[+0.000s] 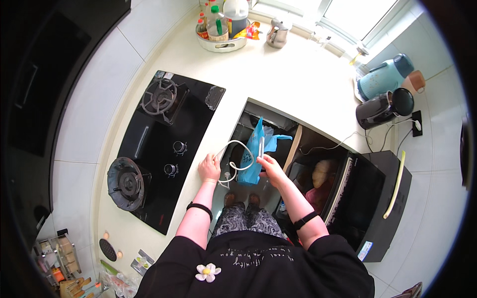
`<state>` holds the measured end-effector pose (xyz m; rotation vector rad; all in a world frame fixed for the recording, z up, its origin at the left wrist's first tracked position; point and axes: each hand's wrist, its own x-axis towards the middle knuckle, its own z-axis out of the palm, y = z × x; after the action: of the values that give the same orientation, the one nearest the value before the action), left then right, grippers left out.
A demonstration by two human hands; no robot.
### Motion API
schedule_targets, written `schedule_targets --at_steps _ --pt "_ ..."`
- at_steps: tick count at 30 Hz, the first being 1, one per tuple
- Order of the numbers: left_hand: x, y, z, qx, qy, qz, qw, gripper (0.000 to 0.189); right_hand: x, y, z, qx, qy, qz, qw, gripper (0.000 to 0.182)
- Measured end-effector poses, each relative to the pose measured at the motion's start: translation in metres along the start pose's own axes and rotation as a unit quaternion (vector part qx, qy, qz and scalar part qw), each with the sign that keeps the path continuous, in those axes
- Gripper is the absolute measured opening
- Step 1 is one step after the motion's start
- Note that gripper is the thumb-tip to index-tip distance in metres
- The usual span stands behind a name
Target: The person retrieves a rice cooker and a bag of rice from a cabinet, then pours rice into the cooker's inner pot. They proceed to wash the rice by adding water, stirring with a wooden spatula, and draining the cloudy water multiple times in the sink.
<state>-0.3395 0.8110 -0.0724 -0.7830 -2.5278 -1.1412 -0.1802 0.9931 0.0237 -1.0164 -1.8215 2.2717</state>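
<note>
Near the counter's front edge, my left hand [209, 168] pinches a white cable [238, 142] between its fingertips. The cable loops through the air between my hands, and a loose end hangs below. My right hand [271, 170] grips a thin, flat, pale device [261, 146], perhaps a phone, seen nearly edge-on. Right by that device is a blue plastic bag [250, 158] with printing on it. Whether my right fingers also touch the bag, I cannot tell. Below lies the dark space in front of the counter, with my feet at its bottom.
A black gas hob [156, 149] lies on the left counter. To my right stands a black microwave oven [372, 201], beside an open compartment with a bread-like item [319, 174]. Behind are a black electric kettle [376, 110], a blue thermos [384, 79], a metal pitcher [277, 34] and a bottle tray [223, 45].
</note>
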Motion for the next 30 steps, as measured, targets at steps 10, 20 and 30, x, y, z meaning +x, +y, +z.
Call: schedule_targets --at_steps 10,20,30 --pt "0.015 0.0 -0.016 -0.088 -0.159 -0.16 0.97 0.03 -0.118 -0.106 0.014 -0.071 -0.009 -0.074 0.995 0.02" --pt "0.043 -0.002 -0.081 -0.271 -0.14 -0.235 0.923 0.02 -0.143 -0.267 0.053 -0.071 -0.036 -0.219 0.972 0.02" --pt "0.03 0.027 -0.147 -0.305 -0.027 -0.244 0.92 0.025 -0.062 -0.362 0.111 -0.047 -0.081 -0.334 0.938 0.024"
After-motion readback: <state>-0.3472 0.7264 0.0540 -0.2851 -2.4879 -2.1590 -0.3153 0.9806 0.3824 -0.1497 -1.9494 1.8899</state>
